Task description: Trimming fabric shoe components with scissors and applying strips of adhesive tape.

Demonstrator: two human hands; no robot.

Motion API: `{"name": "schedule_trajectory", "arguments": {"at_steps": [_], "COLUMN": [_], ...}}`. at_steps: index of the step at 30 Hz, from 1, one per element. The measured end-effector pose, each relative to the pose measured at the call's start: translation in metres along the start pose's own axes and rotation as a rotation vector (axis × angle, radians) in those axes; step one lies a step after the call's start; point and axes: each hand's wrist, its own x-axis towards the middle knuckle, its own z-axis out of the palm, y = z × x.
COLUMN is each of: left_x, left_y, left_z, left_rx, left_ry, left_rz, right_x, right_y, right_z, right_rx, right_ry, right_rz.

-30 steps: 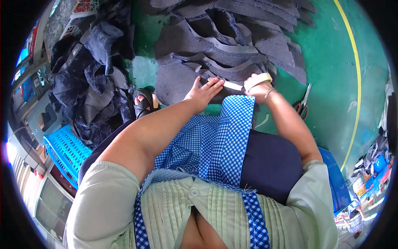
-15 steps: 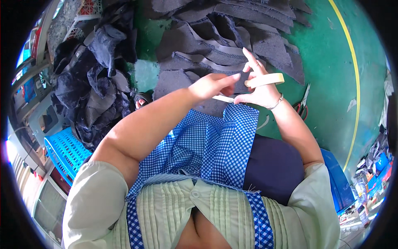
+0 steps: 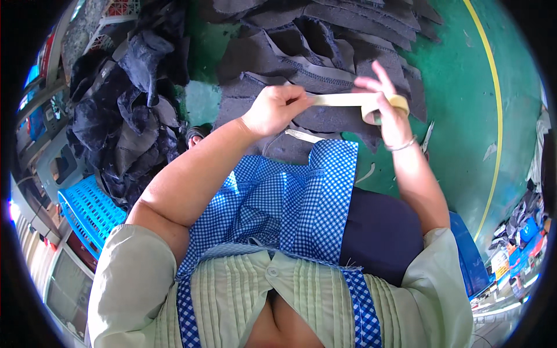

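Note:
A cream-coloured roll of tape (image 3: 400, 103) sits around the fingers of my right hand (image 3: 393, 124), whose other fingers stretch upward and look blurred. From the roll a straight strip of tape (image 3: 336, 100) runs left to my left hand (image 3: 275, 110), which pinches its free end between thumb and fingers. Behind and below the strip lie overlapping dark grey fabric pieces (image 3: 249, 119) with stitched edges. A short whitish strip (image 3: 303, 136) rests on the nearest piece, just above my blue checked apron (image 3: 267, 185).
Dark plush fabric (image 3: 130, 124) is heaped at the left, above a blue plastic basket (image 3: 90, 214). Scissors (image 3: 428, 138) lie on the green floor (image 3: 458, 156) beside my right wrist. A yellow line (image 3: 498, 133) crosses the floor at the right. A blue container (image 3: 469, 255) stands by my right elbow.
My left hand has pinched the tape end and pulled a strip out to the left. My right hand has moved slightly right with the roll, its fingers turning.

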Motion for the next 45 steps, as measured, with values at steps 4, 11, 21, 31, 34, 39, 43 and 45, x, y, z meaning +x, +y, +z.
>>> {"name": "schedule_trajectory", "arguments": {"at_steps": [4, 11, 21, 31, 34, 39, 43, 45], "left_x": [0.004, 0.049, 0.015, -0.014, -0.008, 0.027, 0.033, 0.029], "left_y": [-0.052, -0.073, -0.083, -0.065, -0.061, 0.018, 0.019, 0.028], "left_z": [0.014, 0.030, 0.057, 0.047, 0.047, 0.029, 0.029, 0.019], "left_rx": [0.352, 0.827, 1.101, 0.813, 0.528, -0.518, -0.649, -0.559], "left_ry": [0.066, 0.095, -0.224, -0.483, 0.107, -0.215, -0.211, -0.090], "left_rz": [-0.079, -0.413, 0.286, 0.268, 0.340, -0.337, -0.200, -0.100], "right_x": [-0.009, 0.026, 0.052, 0.047, 0.026, 0.022, 0.023, 0.026], "right_y": [0.042, 0.071, 0.074, -0.007, 0.001, -0.008, -0.013, -0.025], "right_z": [-0.020, -0.004, -0.027, -0.024, -0.006, 0.028, 0.047, 0.034], "right_rx": [-1.067, -1.614, -1.463, -0.788, -1.028, -0.940, -0.917, -1.468], "right_ry": [-0.035, -0.040, -0.310, -0.273, -0.322, -0.410, -0.288, -0.224], "right_rz": [-0.508, -0.524, -0.444, -0.038, -0.471, -0.440, -0.334, -0.472]}}
